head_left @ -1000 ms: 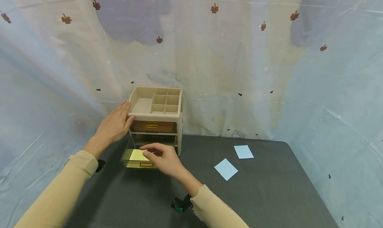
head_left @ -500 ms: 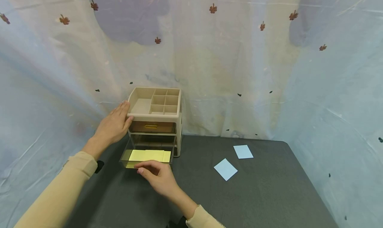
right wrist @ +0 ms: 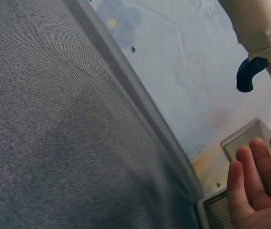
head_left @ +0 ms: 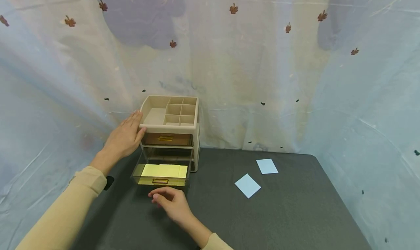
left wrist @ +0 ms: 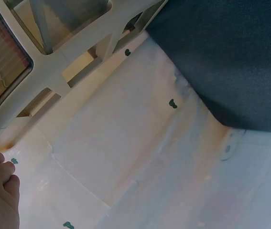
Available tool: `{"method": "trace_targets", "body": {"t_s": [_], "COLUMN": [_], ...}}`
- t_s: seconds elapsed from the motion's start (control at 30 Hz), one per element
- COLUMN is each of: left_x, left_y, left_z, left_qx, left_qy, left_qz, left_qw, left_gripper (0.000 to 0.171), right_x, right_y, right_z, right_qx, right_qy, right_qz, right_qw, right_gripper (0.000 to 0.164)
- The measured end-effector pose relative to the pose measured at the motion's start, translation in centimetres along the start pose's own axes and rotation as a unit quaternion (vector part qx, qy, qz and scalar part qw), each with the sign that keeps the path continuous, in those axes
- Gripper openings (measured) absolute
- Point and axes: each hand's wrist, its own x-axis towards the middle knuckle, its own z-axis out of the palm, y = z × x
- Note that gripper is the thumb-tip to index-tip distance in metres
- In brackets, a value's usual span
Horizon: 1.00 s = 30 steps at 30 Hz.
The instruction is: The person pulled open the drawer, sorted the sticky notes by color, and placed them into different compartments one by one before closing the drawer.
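Note:
A beige desk organizer (head_left: pixel 170 128) with drawers stands at the left of the table. Its lower clear drawer (head_left: pixel 160 181) is pulled out and holds yellow paper notes (head_left: pixel 164 170). My left hand (head_left: pixel 123 139) rests against the organizer's upper left side, fingers extended, thumb at the front edge. In the left wrist view, part of that hand (left wrist: pixel 0 195) shows beside the organizer's frame (left wrist: pixel 54 67). Just in front of the drawer, apart from it, my right hand (head_left: pixel 172 202) hovers with loosely bent fingers and nothing in them. Those fingers (right wrist: pixel 257 186) also show in the right wrist view.
Two light blue paper squares, a nearer one (head_left: pixel 247 186) and a farther one (head_left: pixel 267 166), lie on the dark grey table (head_left: pixel 288 206) right of the organizer. The organizer's top has divided compartments (head_left: pixel 180 110). A patterned curtain (head_left: pixel 236 78) hangs behind and at the sides.
My right hand has drawn back from over the notes toward the front edge, uncovering the drawer's handle. The left hand stays on the organizer. The drawer shows no clear movement.

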Motion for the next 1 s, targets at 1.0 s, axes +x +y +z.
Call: {"method": "trace_targets", "body": {"t_s": [1.0], "left_x": [0.0], "left_y": [-0.1], "left_z": [0.1], "left_qx": [0.000], "left_qy": [0.002], "left_qz": [0.002], "left_qw": [1.0000], "left_gripper": [0.071], "right_x": [1.8], "right_y": [1.0], "right_z": [0.9], "right_qx": [0.149], "right_qy": [0.111], "right_qz": [0.132], "right_qw": [0.974], "right_gripper": [0.032]}}
